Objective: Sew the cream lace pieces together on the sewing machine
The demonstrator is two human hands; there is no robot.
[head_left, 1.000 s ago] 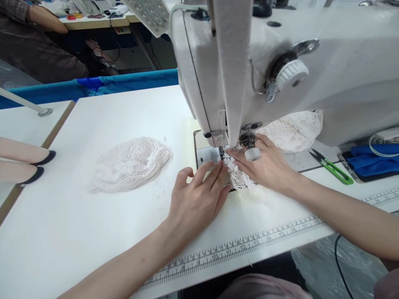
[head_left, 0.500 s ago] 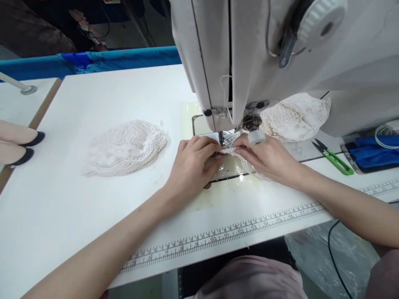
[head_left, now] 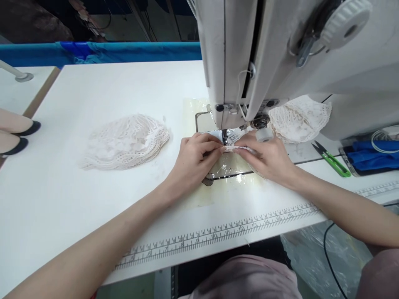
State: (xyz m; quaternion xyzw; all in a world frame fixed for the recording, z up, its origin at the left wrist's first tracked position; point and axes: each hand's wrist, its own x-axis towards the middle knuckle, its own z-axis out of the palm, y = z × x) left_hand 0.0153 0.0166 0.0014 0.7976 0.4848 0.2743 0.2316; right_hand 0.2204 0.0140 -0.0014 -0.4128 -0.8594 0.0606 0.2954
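My left hand (head_left: 196,160) and my right hand (head_left: 268,160) meet just in front of the needle of a white sewing machine (head_left: 280,54). Both pinch a small white lace piece (head_left: 235,148) between fingertips, held over the metal needle plate (head_left: 230,168). Most of the lace piece is hidden under my right hand. A stack of white lace pieces (head_left: 124,141) lies on the white table (head_left: 93,199) to the left of my left hand. Another pile of lace pieces (head_left: 299,118) sits behind the machine's head, to the right.
Green thread snips (head_left: 332,158) lie right of the machine, beside blue fabric (head_left: 370,158). A printed ruler (head_left: 218,234) runs along the table's front edge. Two beige forms with dark tips (head_left: 15,133) stick in at the far left. A blue rail (head_left: 124,52) borders the table's back.
My left hand went from lying flat on the lace to a curled pinch at the needle. My right hand now pinches the lace too. The view dropped and shifted slightly.
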